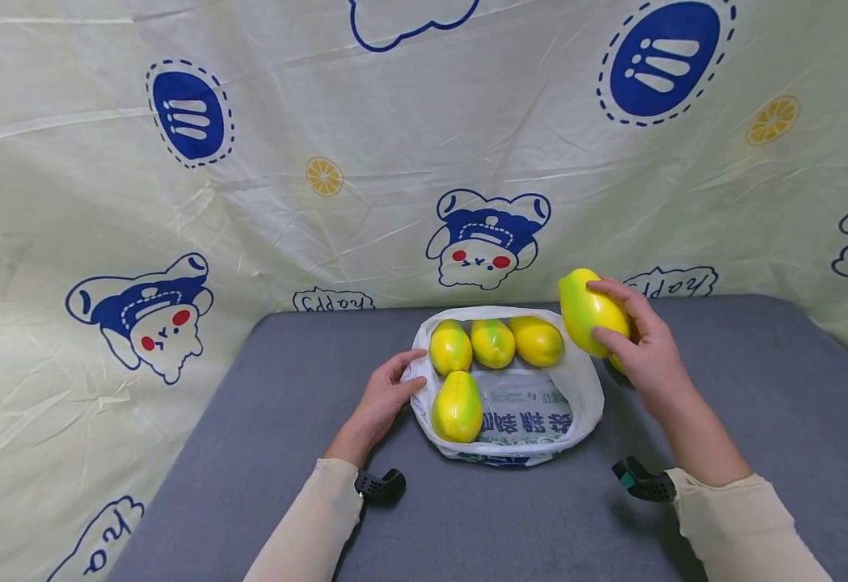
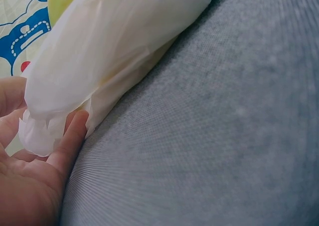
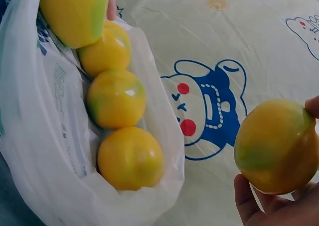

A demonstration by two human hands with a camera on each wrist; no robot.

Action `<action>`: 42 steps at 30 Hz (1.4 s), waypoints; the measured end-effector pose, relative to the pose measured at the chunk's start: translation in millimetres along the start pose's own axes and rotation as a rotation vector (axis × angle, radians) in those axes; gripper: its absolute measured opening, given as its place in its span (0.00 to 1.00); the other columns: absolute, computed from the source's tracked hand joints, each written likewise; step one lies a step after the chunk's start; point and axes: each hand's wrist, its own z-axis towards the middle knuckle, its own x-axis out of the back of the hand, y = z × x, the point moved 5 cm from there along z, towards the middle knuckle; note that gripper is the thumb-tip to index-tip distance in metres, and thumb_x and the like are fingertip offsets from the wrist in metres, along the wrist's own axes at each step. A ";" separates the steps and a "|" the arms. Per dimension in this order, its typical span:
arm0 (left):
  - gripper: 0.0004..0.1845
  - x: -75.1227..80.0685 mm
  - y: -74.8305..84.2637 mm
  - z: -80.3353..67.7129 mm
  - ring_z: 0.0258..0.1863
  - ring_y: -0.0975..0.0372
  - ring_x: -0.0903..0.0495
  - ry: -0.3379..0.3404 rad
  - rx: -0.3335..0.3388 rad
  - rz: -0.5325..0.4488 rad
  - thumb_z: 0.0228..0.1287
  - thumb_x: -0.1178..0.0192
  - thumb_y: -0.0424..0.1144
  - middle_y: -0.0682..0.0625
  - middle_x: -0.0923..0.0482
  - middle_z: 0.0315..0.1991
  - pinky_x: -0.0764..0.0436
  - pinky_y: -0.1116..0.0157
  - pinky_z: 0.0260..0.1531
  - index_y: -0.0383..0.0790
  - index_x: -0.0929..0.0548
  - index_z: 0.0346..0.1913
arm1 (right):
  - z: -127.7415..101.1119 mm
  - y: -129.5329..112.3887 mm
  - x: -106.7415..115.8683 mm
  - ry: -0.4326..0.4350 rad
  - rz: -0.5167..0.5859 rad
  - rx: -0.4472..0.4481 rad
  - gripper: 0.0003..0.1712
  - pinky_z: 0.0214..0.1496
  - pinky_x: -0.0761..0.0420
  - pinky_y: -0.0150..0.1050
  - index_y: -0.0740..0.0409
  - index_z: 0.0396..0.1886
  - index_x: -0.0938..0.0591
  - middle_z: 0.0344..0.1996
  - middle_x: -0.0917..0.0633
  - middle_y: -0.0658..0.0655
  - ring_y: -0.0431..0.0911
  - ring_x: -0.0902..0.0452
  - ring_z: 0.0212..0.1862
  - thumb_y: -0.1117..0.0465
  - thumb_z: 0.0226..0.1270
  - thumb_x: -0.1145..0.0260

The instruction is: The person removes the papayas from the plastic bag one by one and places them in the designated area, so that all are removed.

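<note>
A white plastic bag lies open on the grey table, and inside it are several yellow-green fruits: three in a back row and one in front. My left hand pinches the bag's left rim; in the left wrist view the bunched rim sits between its thumb and fingers. My right hand grips another yellow-green fruit in the air just above the bag's right rim. The right wrist view shows that fruit apart from the bag and the fruits in it.
A cream cloth printed with blue cartoon figures hangs behind and beside the table. Bare grey tabletop lies in front of the bag and to both sides. Black wrist cameras sit on both forearms.
</note>
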 end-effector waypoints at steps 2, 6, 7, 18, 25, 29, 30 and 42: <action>0.24 0.2 0.2 0.1 0.60 0.58 0.28 0.003 0.001 0.003 0.69 0.41 0.32 0.47 0.29 0.70 0.22 0.71 0.55 0.46 0.24 0.67 | 0.6 0.8 4.6 0.022 0.002 0.002 0.32 0.47 0.28 0.28 0.41 0.74 0.33 0.77 0.40 0.50 0.43 0.40 0.58 0.64 0.73 0.43; 0.24 0.4 0.0 1.0 0.60 0.59 0.28 0.004 -0.001 0.011 0.69 0.41 0.33 0.48 0.30 0.70 0.22 0.70 0.56 0.46 0.24 0.67 | 2.7 4.5 13.7 0.063 0.016 -0.008 0.32 0.47 0.30 0.31 0.40 0.74 0.33 0.78 0.40 0.48 0.40 0.40 0.58 0.65 0.73 0.44; 0.24 0.4 -0.4 1.5 0.60 0.59 0.28 0.003 0.000 0.011 0.70 0.41 0.33 0.48 0.30 0.70 0.22 0.70 0.56 0.47 0.24 0.67 | 3.1 5.5 15.8 0.071 0.025 -0.010 0.32 0.47 0.30 0.32 0.40 0.74 0.33 0.78 0.40 0.48 0.40 0.41 0.58 0.65 0.73 0.44; 0.24 0.6 -2.3 3.6 0.60 0.59 0.28 -0.011 0.005 0.002 0.70 0.41 0.33 0.47 0.31 0.71 0.23 0.72 0.55 0.46 0.25 0.68 | 4.4 15.9 34.1 0.169 0.068 -0.044 0.32 0.50 0.34 0.34 0.38 0.74 0.34 0.74 0.39 0.47 0.39 0.39 0.57 0.62 0.74 0.42; 0.24 1.2 -1.7 3.0 0.61 0.59 0.29 -0.005 0.007 -0.001 0.69 0.41 0.32 0.48 0.30 0.70 0.23 0.70 0.56 0.47 0.24 0.67 | 5.0 25.3 48.9 0.299 0.066 -0.151 0.30 0.50 0.34 0.35 0.34 0.73 0.31 0.65 0.35 0.36 0.38 0.40 0.55 0.60 0.74 0.43; 0.24 1.1 -2.4 3.6 0.60 0.59 0.29 -0.008 0.010 0.000 0.70 0.41 0.33 0.48 0.30 0.71 0.23 0.71 0.56 0.46 0.25 0.68 | 4.2 32.3 57.5 0.353 0.048 -0.208 0.30 0.51 0.35 0.34 0.32 0.72 0.31 0.63 0.36 0.34 0.38 0.41 0.56 0.59 0.75 0.43; 0.24 1.0 -2.5 3.5 0.60 0.59 0.29 -0.011 0.008 0.001 0.70 0.41 0.33 0.47 0.30 0.70 0.23 0.71 0.56 0.46 0.25 0.68 | 3.8 34.5 59.7 0.363 0.036 -0.222 0.30 0.51 0.35 0.34 0.31 0.72 0.31 0.62 0.37 0.33 0.38 0.42 0.56 0.59 0.75 0.43; 0.24 0.7 -1.7 1.9 0.59 0.60 0.28 -0.012 0.007 0.005 0.70 0.41 0.34 0.48 0.29 0.69 0.23 0.70 0.57 0.47 0.25 0.68 | 3.3 65.0 74.6 0.420 -0.031 -0.360 0.29 0.54 0.35 0.34 0.27 0.71 0.31 0.60 0.39 0.30 0.37 0.44 0.59 0.56 0.74 0.43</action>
